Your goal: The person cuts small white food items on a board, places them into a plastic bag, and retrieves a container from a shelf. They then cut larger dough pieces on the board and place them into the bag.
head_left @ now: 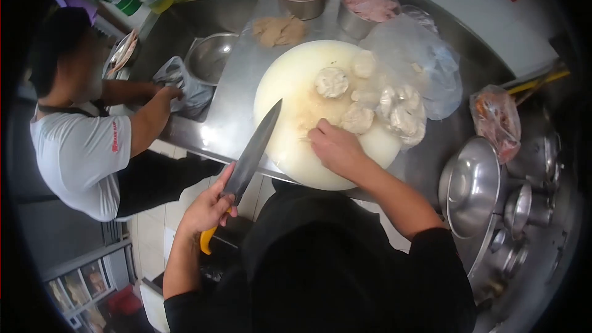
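My left hand (208, 208) is closed around the yellow handle of a large kitchen knife (253, 148). Its blade points up and away, with the tip over the left edge of a round white cutting board (277, 83). On the board, my right hand (336, 149) has its fingers drawn together at the surface by small pale scraps; what they hold is hidden. Just beyond those fingers lies a whitish lump (357, 118), and farther back are a round whitish piece (332, 82) and a smaller one (364, 64). Plastic-wrapped pale lumps (404, 111) rest at the board's right.
A clear plastic bag (441, 74) spreads behind the board. Pots of brown meat (308, 7) and pink meat (361, 24) stand at the back. Metal bowls (472, 185) are at right. Left, a co-worker (86, 142) handles a bag (191, 89) by the sink.
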`<state>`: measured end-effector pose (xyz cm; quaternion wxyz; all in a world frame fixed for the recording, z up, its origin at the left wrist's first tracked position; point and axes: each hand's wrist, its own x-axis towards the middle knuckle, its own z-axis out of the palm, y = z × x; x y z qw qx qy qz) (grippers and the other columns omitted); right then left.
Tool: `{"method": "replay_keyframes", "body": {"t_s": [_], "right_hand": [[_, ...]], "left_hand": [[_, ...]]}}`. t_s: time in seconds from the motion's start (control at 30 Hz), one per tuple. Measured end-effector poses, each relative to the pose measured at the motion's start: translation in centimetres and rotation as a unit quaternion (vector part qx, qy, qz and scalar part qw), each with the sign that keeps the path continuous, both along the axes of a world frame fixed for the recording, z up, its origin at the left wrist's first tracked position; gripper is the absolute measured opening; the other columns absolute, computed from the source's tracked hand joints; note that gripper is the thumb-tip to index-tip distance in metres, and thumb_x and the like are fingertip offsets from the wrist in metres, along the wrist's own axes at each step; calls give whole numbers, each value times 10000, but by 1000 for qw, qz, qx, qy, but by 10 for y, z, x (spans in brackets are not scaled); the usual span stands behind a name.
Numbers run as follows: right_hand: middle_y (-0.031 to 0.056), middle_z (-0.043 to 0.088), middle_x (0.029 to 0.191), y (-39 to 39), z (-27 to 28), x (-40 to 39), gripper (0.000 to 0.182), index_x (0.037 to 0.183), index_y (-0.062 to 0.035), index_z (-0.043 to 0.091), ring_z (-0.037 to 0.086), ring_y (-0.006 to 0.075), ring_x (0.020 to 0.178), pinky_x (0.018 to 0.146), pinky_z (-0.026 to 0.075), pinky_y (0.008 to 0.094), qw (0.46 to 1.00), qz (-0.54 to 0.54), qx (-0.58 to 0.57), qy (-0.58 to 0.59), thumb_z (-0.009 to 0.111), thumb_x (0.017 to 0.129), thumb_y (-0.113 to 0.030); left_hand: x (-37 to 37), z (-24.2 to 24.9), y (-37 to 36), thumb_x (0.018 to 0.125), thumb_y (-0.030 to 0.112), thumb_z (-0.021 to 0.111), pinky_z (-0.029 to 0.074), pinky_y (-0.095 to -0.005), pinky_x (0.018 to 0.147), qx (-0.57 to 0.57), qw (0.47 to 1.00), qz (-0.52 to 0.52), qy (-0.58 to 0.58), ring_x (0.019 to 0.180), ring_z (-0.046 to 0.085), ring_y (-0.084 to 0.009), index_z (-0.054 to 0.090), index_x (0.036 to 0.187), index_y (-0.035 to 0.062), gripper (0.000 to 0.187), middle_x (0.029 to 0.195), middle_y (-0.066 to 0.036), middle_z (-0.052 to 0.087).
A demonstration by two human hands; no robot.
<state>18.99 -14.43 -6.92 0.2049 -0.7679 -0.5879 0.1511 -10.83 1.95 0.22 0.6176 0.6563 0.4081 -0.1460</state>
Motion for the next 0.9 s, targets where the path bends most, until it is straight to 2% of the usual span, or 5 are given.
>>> {"method": "replay_keyframes", "body": {"t_s": [0.3, 0.43, 0.53, 0.63, 0.9], "right_hand": [[185, 683, 963, -25, 76, 57, 139, 1013, -60, 672, 694, 358, 791, 727, 564, 452, 948, -207, 239, 37, 677, 902, -145], [203, 707, 1035, -56, 112, 149, 258, 1118, -8, 698, 697, 355, 908, 812, 549, 427, 911, -306, 147, -233, 697, 910, -161], [181, 689, 1078, -55, 139, 111, 389, 1267, -15, 654, 681, 266, 797, 765, 557, 378, 968, -244, 17, -58, 726, 906, -140], [246, 594, 1285, -49, 105, 56, 557, 1389, -16, 561, 634, 403, 1150, 958, 537, 463, 990, -82, -116, 18, 747, 898, -201], [254, 416, 1424, -19, 27, 11, 924, 1540, -14, 348, 511, 452, 1289, 995, 520, 493, 953, -265, -118, -86, 843, 822, -319]], "left_hand": [[-8, -21, 1, 1007, 44, 522, 474, -225, 544, -42, 997, 40, -59, 602, 565, -84, 226, 1678, 198, 750, 770, -29, 619], [-9, -22, 8, 1022, 184, 568, 483, -239, 553, -54, 996, 20, -68, 584, 552, -85, 220, 1679, 195, 743, 762, -34, 625], [-4, -16, 8, 1033, 182, 546, 493, -229, 526, -43, 997, -16, -65, 665, 618, -97, 195, 1683, 178, 739, 899, -85, 663], [1, -14, 8, 1024, 178, 570, 511, -248, 560, -11, 998, -59, -20, 599, 569, -92, 188, 1684, 245, 766, 800, -44, 647], [-5, -10, 14, 1025, 176, 578, 535, -275, 598, 2, 995, -90, -37, 575, 575, -117, 196, 1680, 295, 767, 746, -37, 648]]}}
